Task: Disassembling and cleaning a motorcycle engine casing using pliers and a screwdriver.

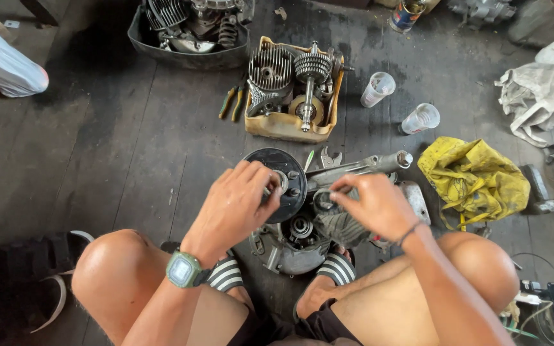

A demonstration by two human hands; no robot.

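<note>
Between the knees, both hands grip an engine case [293, 247]: left hand [238, 202] on its dark disc [290, 168], right hand [373, 205] apparently pinching a small part.

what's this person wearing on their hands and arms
Both arms are bare, with no sleeves or gloves. The left hand has a chunky green digital watch with a square face at the wrist. The right hand has a thin dark band at the wrist.
</note>
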